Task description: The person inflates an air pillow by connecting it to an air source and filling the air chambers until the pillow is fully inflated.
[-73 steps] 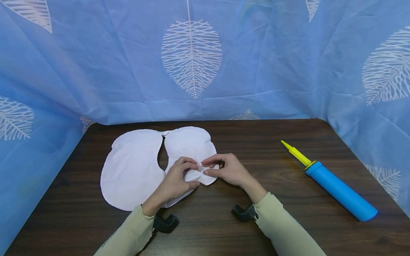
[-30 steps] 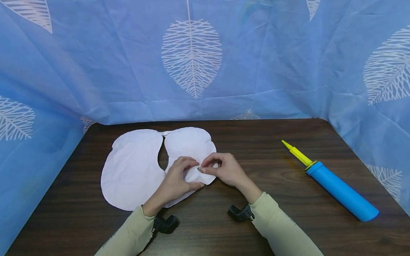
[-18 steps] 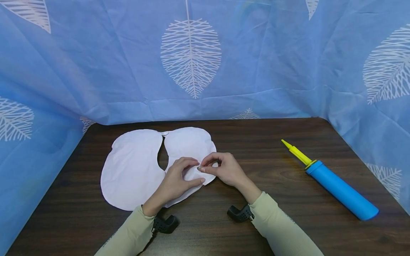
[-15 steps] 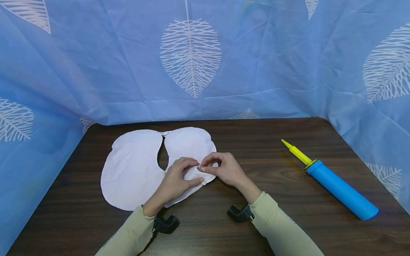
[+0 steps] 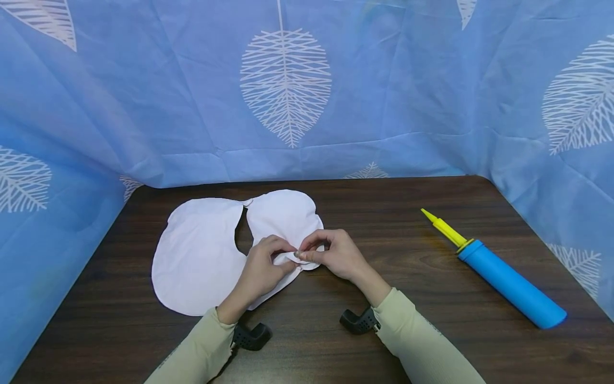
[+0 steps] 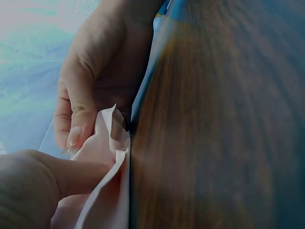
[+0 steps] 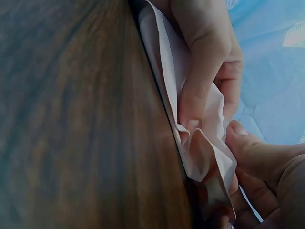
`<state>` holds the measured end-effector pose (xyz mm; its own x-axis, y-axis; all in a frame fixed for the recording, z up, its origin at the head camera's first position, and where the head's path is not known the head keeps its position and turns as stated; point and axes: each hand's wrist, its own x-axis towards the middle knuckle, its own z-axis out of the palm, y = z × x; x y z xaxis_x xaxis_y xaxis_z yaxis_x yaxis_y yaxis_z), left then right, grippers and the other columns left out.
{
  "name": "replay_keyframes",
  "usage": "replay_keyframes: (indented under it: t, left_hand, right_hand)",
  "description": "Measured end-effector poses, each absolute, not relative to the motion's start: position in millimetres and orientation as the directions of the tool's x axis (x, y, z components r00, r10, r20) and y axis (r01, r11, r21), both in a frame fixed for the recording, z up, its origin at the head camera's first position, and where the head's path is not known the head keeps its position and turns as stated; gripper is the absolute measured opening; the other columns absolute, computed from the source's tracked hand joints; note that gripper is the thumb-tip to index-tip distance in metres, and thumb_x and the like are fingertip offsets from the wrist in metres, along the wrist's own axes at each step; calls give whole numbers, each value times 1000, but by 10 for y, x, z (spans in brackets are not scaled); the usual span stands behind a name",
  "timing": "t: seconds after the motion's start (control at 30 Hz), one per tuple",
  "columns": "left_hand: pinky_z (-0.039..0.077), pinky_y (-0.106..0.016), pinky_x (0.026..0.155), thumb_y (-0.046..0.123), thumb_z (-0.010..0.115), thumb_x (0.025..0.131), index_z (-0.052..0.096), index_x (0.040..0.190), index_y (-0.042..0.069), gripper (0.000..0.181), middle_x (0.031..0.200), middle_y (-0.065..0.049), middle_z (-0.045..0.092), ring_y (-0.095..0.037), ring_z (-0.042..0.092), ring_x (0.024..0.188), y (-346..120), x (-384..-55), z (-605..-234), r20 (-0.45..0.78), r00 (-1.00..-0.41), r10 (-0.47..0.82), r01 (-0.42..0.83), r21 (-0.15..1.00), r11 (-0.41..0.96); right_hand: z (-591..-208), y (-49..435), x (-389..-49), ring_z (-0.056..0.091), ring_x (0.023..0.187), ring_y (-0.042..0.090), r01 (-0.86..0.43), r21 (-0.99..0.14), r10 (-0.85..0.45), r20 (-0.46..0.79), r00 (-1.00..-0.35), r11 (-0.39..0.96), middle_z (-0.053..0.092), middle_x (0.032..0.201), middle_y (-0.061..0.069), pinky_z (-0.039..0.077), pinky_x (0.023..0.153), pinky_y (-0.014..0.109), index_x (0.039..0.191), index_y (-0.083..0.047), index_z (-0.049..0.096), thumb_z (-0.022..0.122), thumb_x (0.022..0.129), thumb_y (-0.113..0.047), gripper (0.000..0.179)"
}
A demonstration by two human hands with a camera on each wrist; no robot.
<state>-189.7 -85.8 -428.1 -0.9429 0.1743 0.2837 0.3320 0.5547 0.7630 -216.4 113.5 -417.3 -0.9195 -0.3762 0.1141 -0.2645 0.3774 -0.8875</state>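
Observation:
A flat white inflatable neck pillow (image 5: 196, 256), two wide lobes around a narrow gap, lies on the table. On its right lobe sits a small clear valve (image 5: 297, 254), pinched between thumb and forefinger of my right hand (image 5: 338, 253). My left hand (image 5: 261, 269) squeezes the cloth just left of the valve, its thumb and fingers gathering a fold. In the left wrist view the left thumb (image 6: 81, 174) presses into the creased pillow edge (image 6: 112, 129). The right wrist view shows the bunched cloth (image 7: 209, 148) between both hands; the valve itself is hidden there.
A blue hand pump (image 5: 510, 282) with a yellow nozzle lies at the right of the dark wooden table (image 5: 408, 330), nozzle toward the back. A blue curtain (image 5: 192, 106) with white leaf prints stands behind the table and along its sides.
My right fingers have closed on the valve. My left thumb has drawn up toward its fingers, folding the cloth, and the left lobe's upper edge has shifted slightly. The pump stays put.

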Motion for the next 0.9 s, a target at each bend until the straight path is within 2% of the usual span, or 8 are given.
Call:
replay_keyframes:
  t: [0.3, 0.63, 0.9]
  left_hand:
    - [45, -30, 74, 4, 85, 68, 75, 73, 19, 18, 78, 10, 67, -11, 60, 82, -849, -1890, -4281, 340, -930, 137, 356, 750, 558]
    - [47, -30, 74, 4, 85, 68, 76, 71, 19, 19, 76, 11, 67, -10, 60, 81, -853, -1884, -4279, 331, -936, 125, 341, 756, 558]
    - [47, -31, 76, 8, 84, 71, 77, 73, 16, 10, 78, 10, 68, -10, 61, 84, -857, -1884, -4278, 316, -939, 135, 335, 753, 567]
  right_hand:
    - [-4162, 1126, -2149, 61, 72, 21, -271, -888, -392, 115, -913, 371, 70, 79, -5, 46, 57, 28, 85, -25, 75, 80, 80, -27, 7]
    - [-4156, 1116, -2140, 59, 72, 24, -241, -895, -399, 79, -914, 376, 71, 80, -5, 44, 57, 28, 84, -26, 74, 80, 79, -29, 8]
    - [-4163, 1104, -2128, 56, 71, 30, -222, -900, -393, 63, -917, 374, 72, 82, -4, 39, 54, 26, 84, -23, 74, 82, 77, -35, 16]
